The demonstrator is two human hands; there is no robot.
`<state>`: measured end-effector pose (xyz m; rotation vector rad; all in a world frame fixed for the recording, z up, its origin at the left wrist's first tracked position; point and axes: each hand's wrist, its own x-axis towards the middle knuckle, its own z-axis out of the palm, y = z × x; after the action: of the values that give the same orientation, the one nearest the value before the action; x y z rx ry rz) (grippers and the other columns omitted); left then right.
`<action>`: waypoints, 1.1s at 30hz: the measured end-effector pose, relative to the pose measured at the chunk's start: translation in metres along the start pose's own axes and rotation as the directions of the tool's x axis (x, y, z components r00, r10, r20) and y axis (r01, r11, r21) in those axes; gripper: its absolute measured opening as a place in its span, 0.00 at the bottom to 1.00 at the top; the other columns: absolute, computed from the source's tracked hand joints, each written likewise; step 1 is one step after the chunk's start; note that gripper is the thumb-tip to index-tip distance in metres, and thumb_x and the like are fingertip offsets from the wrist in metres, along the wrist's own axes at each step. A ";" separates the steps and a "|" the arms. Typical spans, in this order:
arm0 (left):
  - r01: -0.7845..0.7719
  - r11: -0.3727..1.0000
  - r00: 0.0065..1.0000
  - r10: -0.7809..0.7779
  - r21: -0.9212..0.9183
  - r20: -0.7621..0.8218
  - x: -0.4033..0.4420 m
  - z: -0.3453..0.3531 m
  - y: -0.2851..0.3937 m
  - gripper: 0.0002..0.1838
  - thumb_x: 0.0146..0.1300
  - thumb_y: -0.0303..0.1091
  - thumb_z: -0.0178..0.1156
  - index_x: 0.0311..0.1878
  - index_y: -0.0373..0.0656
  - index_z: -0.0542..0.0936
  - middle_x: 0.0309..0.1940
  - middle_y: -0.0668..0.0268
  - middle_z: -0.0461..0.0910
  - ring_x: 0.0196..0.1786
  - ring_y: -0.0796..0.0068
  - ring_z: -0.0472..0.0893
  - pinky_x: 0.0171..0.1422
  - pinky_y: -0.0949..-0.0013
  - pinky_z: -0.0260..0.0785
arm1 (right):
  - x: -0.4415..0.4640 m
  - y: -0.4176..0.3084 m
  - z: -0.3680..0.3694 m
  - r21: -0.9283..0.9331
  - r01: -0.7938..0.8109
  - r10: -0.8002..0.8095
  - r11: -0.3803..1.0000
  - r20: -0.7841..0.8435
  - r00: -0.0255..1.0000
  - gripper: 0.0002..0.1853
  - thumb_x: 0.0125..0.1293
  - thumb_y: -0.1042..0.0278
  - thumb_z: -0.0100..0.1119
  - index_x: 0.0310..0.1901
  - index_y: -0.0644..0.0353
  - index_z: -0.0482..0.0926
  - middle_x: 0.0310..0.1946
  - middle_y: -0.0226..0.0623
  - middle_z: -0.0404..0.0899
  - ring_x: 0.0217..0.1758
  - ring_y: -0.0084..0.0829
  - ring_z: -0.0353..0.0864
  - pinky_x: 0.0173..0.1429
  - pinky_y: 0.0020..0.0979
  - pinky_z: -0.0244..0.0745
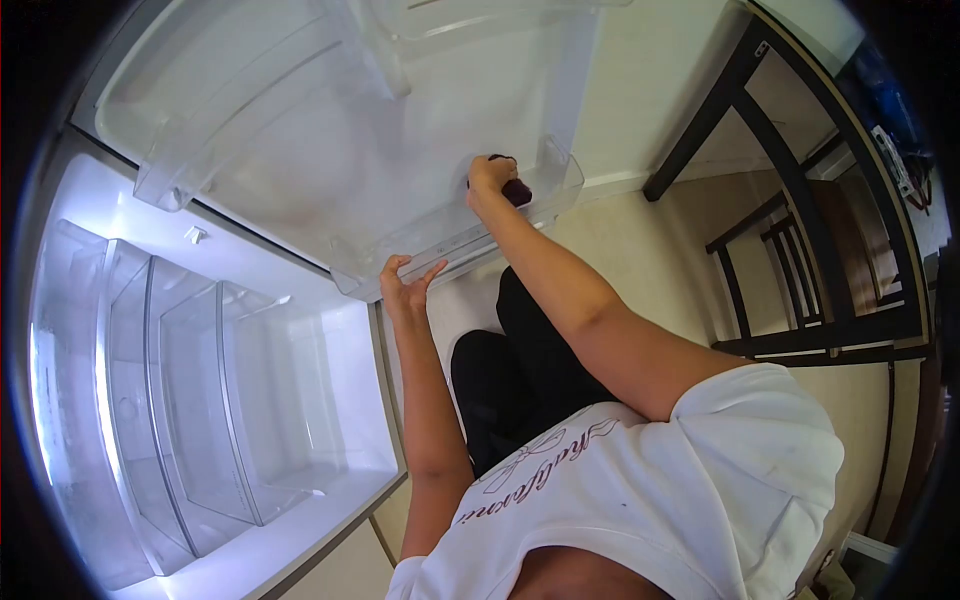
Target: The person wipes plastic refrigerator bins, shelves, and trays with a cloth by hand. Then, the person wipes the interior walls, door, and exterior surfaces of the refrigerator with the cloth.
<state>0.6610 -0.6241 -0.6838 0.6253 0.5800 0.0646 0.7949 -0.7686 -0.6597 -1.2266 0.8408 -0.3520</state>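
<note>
My right hand [490, 176] is closed on a dark maroon cloth [517, 192], which it holds inside the clear bottom bin [440, 243] of the open fridge door. Part of the cloth is hidden behind my fingers. At the near edge of the same bin is my left hand [404, 290], its thumb and fingers apart and reaching up to the bin's rim. Whether those fingertips press on the plastic I cannot tell.
On the left stands the lit fridge interior [345, 400] with clear drawers [190, 400]. Another clear door bin [240, 110] sits higher on the door. To the right are a dark wooden chair [800, 190] and a pale wall [630, 90]. My knees are below the door.
</note>
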 end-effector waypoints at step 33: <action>0.028 0.998 0.989 -0.019 -0.055 0.145 0.000 -0.002 0.002 0.10 0.37 0.19 0.55 0.27 0.36 0.68 0.64 0.44 0.37 0.64 0.31 0.47 0.54 0.22 0.61 | -0.055 -0.042 -0.007 -0.153 0.988 -0.857 -0.016 0.511 0.065 0.36 0.55 0.79 0.46 0.68 0.58 0.53 0.68 0.53 0.52 0.70 0.57 0.49 0.67 0.57 0.44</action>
<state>0.6602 -0.6215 -0.6844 0.5625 0.4440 0.0136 0.7620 -0.7512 -0.6014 -2.2067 -0.4468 -1.1274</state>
